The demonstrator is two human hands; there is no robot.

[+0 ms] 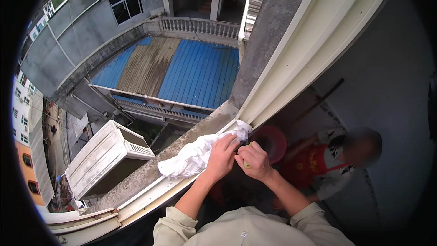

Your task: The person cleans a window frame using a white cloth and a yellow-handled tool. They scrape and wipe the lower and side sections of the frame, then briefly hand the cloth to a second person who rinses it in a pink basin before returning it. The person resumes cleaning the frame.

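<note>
The right hand is closed around a yellow-green handle; white cloth is covered by the half-bent left hand, grip unclear. Beyond the right hand, a pink basin is seen, contents indistinct.

We observe diffuse daylight from the left, deep shadow across the right wall, a blurred co-worker's head, and fisheye curvature bending the window frame.
</note>
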